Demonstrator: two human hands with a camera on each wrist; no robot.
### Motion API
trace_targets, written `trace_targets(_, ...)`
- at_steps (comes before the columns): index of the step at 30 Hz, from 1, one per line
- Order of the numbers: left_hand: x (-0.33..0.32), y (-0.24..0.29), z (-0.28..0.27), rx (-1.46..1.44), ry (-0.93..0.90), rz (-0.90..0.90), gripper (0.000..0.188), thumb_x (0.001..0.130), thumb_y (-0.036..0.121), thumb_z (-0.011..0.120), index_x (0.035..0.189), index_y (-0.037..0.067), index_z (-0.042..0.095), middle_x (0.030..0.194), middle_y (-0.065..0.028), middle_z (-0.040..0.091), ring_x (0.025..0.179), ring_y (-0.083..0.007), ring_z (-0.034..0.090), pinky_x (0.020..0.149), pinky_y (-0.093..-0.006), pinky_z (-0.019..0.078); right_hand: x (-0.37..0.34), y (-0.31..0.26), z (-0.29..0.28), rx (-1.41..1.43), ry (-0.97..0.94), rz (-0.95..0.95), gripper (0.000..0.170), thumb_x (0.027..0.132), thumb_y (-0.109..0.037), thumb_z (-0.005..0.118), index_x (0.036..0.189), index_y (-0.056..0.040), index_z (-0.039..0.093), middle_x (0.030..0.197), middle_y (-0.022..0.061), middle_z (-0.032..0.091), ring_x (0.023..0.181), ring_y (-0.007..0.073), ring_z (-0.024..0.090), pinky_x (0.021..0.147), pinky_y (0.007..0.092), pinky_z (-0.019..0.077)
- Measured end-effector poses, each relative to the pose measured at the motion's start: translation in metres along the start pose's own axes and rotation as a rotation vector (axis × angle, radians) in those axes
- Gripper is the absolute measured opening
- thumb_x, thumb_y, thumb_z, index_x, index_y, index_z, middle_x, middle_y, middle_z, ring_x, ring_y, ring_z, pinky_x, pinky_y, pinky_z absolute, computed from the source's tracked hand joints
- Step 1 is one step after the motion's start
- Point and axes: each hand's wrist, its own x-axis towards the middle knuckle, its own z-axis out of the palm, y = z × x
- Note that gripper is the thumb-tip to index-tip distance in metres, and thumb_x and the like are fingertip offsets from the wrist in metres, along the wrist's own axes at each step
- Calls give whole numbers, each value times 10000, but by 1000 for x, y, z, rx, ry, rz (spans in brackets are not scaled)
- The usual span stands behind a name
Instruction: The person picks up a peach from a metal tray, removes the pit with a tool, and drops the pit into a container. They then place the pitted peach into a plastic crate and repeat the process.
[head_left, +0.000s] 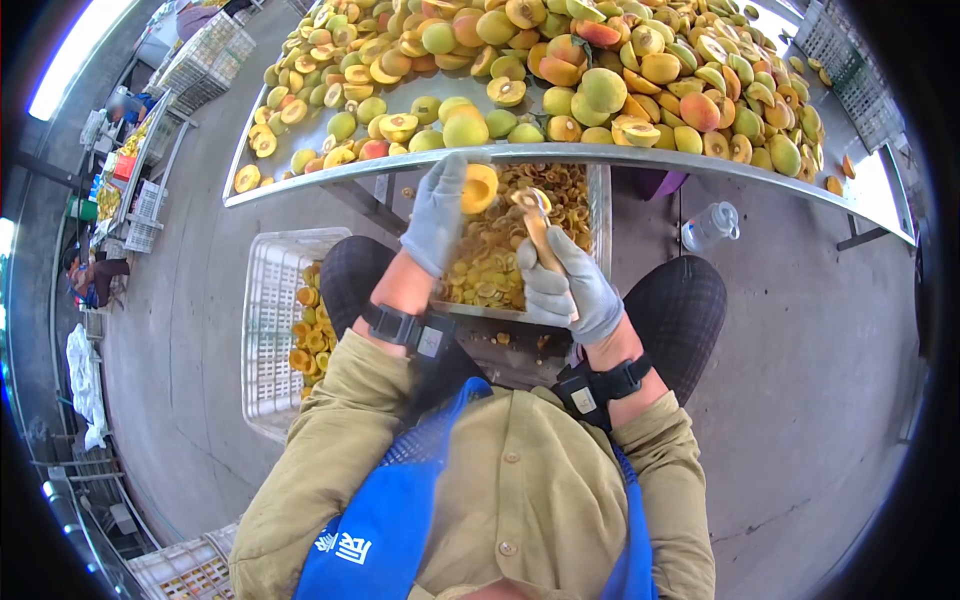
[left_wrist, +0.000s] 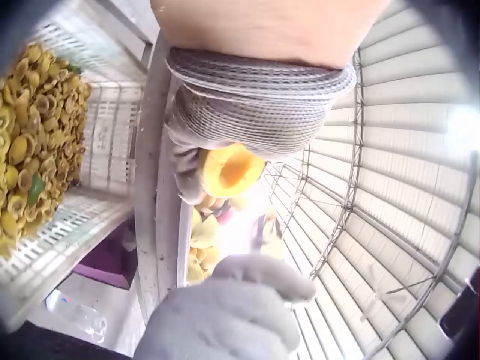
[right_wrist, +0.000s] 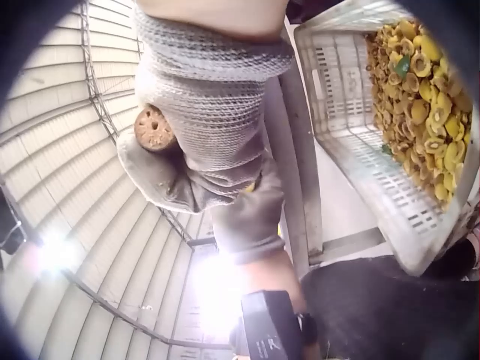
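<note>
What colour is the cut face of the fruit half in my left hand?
Orange-yellow. The fruit half shows best in the left wrist view.

Grey concrete floor [head_left: 820,400], metal table [head_left: 560,152], pale ribbed ceiling [left_wrist: 409,150], steel roof truss [left_wrist: 351,180], bright white light [left_wrist: 466,131].

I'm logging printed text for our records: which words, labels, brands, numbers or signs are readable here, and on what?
No text reads with certainty.
Blue apron: large white characters, not clear enough to quote.
Left-wrist device: pale label, too small.
Right-wrist device: pale marking, too small.
</note>
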Motion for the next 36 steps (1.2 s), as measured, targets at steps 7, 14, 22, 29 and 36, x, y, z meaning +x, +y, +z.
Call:
trace_targets(7,-63,67,-131,902,344,319,288,915,191,486,1087,-18,582,1023,-118,612,927,-190,581,828,-296,457,-19,12,-26,-466,637,-16,536,920,-477,438,1013,46,504,614,15,435,462,116,428,420,256,380)
trace_targets(14,-15,87,-108,816,266,285,358,845,187,593,1147,-1,555,1069,-138,609,927,-246,584,845,-320,448,-9,18,-24,-755,649,10,491,927,-466,431,981,17,500,612,27,460,436,108,446,398,252,399)
trace_targets(22,173,14,12,1691,-160,120,456,813,376,528,1219,170,506,1108,-162,597,1008,-340,572,844,-412,456,-9,6,-37,-681,768,-67,317,899,-312,528,940,1,502,694,73,538,514,133,541,430,257,450)
trace_targets(29,201,5,31,1810,-375,47,475,777,324,574,1206,145,473,1112,-168,579,1043,-330,549,863,-424,445,-12,5,-33,-716,724,-123,320,922,-331,513,951,-13,531,683,50,542,543,103,517,479,237,431)
trace_targets(36,157,10,14,872,-15,343,381,763,126,659,1103,60,501,1027,-134,594,914,-285,605,793,-384,494,-17,5,-18,-973,687,-315,397,950,-376,428,961,10,523,584,36,515,499,113,544,468,240,452)
